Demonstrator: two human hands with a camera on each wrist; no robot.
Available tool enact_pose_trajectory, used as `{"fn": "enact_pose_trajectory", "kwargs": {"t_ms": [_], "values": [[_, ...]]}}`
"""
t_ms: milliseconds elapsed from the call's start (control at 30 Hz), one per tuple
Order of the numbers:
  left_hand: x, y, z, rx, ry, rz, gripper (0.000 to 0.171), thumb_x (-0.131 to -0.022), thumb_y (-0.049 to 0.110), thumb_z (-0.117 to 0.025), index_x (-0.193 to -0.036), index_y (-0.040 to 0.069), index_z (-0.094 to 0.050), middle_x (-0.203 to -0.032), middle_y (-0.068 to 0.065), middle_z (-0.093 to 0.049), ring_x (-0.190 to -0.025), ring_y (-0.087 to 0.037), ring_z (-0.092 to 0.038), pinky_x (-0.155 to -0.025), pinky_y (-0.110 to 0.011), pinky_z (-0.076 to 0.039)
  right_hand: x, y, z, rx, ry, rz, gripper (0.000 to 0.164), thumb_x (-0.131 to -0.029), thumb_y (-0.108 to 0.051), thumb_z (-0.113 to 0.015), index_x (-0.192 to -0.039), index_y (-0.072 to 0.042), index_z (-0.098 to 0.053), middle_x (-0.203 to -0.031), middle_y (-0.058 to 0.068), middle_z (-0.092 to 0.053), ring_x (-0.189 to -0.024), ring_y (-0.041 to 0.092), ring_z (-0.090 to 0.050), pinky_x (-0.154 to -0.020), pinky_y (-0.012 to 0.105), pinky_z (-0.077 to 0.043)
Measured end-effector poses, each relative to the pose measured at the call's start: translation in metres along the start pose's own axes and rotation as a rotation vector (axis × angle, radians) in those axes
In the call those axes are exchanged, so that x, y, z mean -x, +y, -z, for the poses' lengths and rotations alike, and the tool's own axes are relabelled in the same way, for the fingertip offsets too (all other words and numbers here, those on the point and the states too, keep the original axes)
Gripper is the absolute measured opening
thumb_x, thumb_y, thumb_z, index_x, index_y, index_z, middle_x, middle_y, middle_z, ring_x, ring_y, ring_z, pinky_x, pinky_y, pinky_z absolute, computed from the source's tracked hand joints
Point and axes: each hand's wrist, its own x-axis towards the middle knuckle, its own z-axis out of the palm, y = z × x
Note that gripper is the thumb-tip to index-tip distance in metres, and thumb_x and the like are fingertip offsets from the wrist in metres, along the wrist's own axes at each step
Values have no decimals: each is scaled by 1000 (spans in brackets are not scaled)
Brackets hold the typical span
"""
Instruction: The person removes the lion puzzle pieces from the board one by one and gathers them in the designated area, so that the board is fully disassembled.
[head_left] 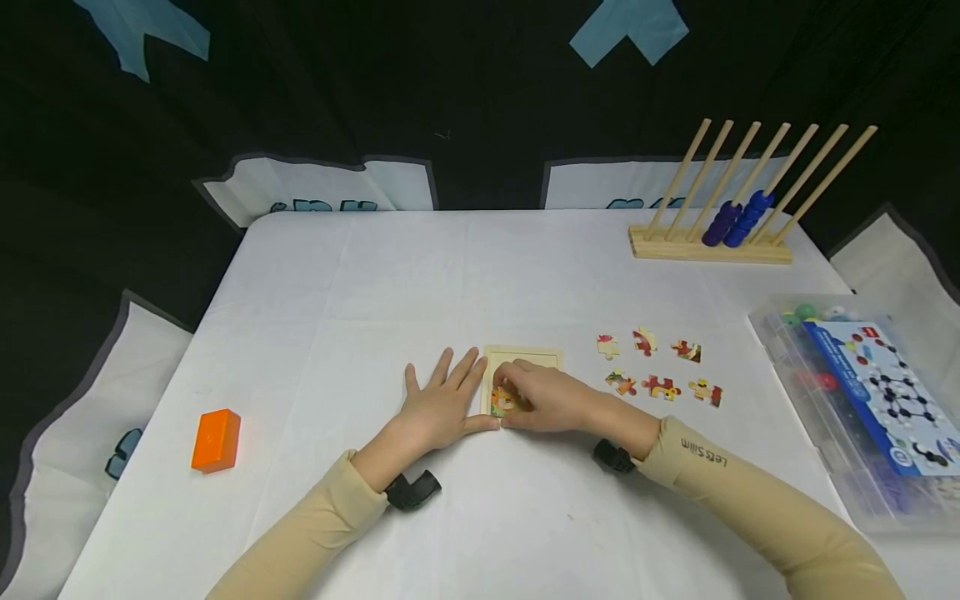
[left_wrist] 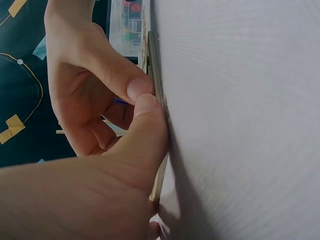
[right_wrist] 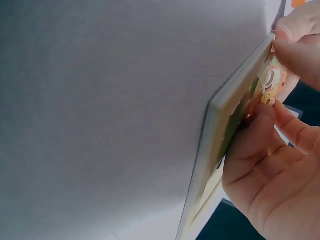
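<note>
A small wooden puzzle board [head_left: 525, 353] lies flat on the white table. My left hand [head_left: 441, 414] rests at its left side with fingers spread and straight, thumb along the near edge. Over the board, my right hand [head_left: 551, 400] bends its fingers down onto a colorful puzzle piece [right_wrist: 271, 82] with a yellow spotted animal, near the lower left corner. In the left wrist view the two thumbs meet at the board's edge. The right fingers cover part of the picture. Several loose jigsaw pieces [head_left: 662, 387] lie in two rows right of the board.
An orange block [head_left: 215, 440] sits at the left. At the back right stands a wooden peg rack [head_left: 708, 250] with blue and purple beads on two pegs. A clear plastic box [head_left: 806, 417] holding colored balls, with a blue booklet [head_left: 885, 396] on top, is at the right edge.
</note>
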Motion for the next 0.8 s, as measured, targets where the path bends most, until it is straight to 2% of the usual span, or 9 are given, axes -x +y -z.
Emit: {"fn": "enact_pose_trajectory", "kwargs": {"t_ms": [333,567,800], "values": [[-2,-1,-3,-9,3,3,90,-80,69,-38,-147,18,-8,-152,0,-1,-136,-30,1,-92,-69,-7,-1,-3,-2,21,1,-41,42,-77,-25,-72,-109,-10,-49,-84,-2,-49,-63,9,-46,-57,24,-41],[-2,-2,-4,-9,3,1,90,-80,69,-38,-147,18,-7,-151,0,0,-136,-30,1,-92,-69,-6,-3,-1,0,-65,3,-59,41,-75,-25,-75,-105,-12,-50,-83,-1,-51,-63,9,-46,-57,25,-40],[-2,-1,-2,-17,-4,6,90,-80,70,-37,-147,18,-6,-151,1,1,-136,-29,1,-93,-69,-7,-6,0,2,-124,-30,-86,40,-74,-24,-76,-103,-12,-51,-78,1,-50,-62,10,-44,-57,25,-39]]}}
